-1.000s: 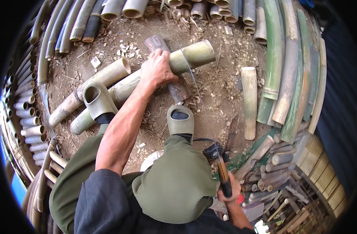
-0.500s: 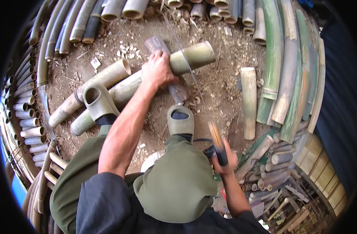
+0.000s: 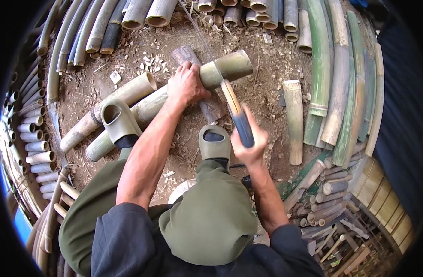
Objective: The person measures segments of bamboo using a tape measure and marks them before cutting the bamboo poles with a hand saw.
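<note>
A thick greenish bamboo pole [image 3: 150,106] slants across a short dark wooden log [image 3: 186,54] on the ground. My left hand [image 3: 188,86] is wrapped over the pole just above that log, pressing on it. In my right hand [image 3: 250,142] is a handsaw [image 3: 233,100] with a wood-and-black handle. Its long thin blade reaches forward across the pole, to the right of my left hand. How deep the teeth sit cannot be made out. Beside my left sandal [image 3: 113,121] lies a second cut bamboo tube [image 3: 123,92].
One short bamboo piece [image 3: 293,122] lies to the right. Long green poles [image 3: 320,60] line the right side, with smaller cut pieces [image 3: 334,187] stacked below. More tubes [image 3: 160,13] border the far edge and left side. Pale chips [image 3: 151,62] litter the dirt.
My right hand and the saw have moved forward and left, toward the pole, and the blade has slid farther ahead. My left hand keeps its place on the pole.
</note>
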`<state>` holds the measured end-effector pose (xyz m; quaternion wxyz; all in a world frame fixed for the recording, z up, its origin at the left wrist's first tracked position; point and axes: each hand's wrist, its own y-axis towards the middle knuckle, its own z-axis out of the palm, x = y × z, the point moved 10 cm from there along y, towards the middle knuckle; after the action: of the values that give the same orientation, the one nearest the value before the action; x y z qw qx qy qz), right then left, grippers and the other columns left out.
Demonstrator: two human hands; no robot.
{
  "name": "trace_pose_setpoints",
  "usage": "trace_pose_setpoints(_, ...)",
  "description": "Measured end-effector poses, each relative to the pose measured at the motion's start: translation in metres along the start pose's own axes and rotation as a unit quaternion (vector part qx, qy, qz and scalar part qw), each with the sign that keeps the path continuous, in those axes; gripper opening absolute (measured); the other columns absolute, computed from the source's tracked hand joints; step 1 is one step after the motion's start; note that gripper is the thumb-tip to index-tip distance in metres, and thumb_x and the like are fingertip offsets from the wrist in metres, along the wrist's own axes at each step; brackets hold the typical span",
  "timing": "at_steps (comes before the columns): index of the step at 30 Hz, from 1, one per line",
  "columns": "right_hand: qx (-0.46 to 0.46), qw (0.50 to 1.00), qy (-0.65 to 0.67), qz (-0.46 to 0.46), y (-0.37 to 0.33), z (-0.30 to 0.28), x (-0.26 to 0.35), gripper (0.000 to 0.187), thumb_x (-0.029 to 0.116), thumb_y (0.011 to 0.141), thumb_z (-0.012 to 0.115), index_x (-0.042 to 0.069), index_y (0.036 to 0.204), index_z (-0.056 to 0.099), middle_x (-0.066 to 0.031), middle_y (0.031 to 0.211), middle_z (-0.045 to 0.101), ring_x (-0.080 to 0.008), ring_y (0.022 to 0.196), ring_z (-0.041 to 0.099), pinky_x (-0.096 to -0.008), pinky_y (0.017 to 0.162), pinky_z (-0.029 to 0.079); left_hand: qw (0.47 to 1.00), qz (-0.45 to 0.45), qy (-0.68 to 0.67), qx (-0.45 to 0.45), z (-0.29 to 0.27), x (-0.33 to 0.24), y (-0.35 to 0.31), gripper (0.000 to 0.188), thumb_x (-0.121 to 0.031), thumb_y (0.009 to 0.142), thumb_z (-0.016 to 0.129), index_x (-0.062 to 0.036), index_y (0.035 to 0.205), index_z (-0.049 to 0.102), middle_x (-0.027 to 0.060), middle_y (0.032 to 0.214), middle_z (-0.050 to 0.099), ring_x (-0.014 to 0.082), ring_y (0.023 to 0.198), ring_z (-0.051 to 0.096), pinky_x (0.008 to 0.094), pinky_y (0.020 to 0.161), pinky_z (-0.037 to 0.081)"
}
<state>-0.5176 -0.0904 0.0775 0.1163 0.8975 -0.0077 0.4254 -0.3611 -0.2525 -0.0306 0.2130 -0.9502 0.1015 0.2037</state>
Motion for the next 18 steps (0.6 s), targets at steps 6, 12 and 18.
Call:
trace_pose_setpoints(6,0.101,0.992,-0.046,0.057,-0.150,-0.090,0.023,0.064,0.010,0.069,0.065,-0.013,0.128,0.055,-0.0263,0.106,0.070,-0.0289,0.080,0.075,-0.0325,0.072,0.058,1.000,-0.017,0.018,0.019,-0.001,0.021,-0.003,0.080,-0.035,0.057,0.085,-0.0030,0.124,0.056,0.0154,0.122,0.055,0.0333,0.120,0.054,0.0443,0.101,0.048)
trace_pose_setpoints(12,-0.005,1.000,-0.016,-0.019,-0.029,-0.022,0.001,0.064,0.000,0.071,0.065,-0.007,0.134,0.054,-0.0108,0.068,0.060,-0.0222,0.053,0.060,-0.0338,0.056,0.051,0.999,0.001,0.034,-0.028,-0.008,0.000,0.007,0.073,-0.036,0.058,0.086,-0.0020,0.116,0.058,0.0158,0.123,0.055,0.0332,0.120,0.054,0.0455,0.097,0.051)
trace_pose_setpoints(18,0.078,0.994,-0.063,0.040,-0.110,-0.054,0.004,0.071,0.010,0.067,0.067,-0.006,0.135,0.054,-0.0224,0.102,0.072,-0.0266,0.073,0.073,-0.0341,0.068,0.057,1.000,-0.016,0.012,-0.009,-0.009,0.027,0.006,0.076,-0.036,0.053,0.086,-0.0032,0.116,0.058,0.0157,0.120,0.055,0.0343,0.118,0.054,0.0452,0.097,0.049)
